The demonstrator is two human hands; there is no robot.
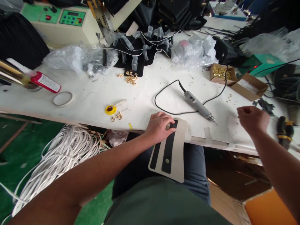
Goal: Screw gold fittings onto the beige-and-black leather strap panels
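Note:
My left hand [159, 125] grips the top end of a flat beige panel [179, 150] by the table edge. Two black strips run along the panel, and the wider one [167, 156] carries a round metal stud near its lower end. The panel's lower part hangs over my lap. Over the table at the right, my right hand [253, 118] is closed, and whatever its fingers may hold is hidden. Between the hands lies a grey electric screwdriver [199, 106], its tip pointing right and its black cord looped behind it.
Gold-coloured hardware [131, 78] is piled on the white table [145, 100]. A yellow tape roll [110, 109], a red bottle [47, 82] and a white ring [62, 98] lie leftward. Small boxes [222, 74] and pliers [285, 131] are at the right. White cord [67, 156] covers the floor.

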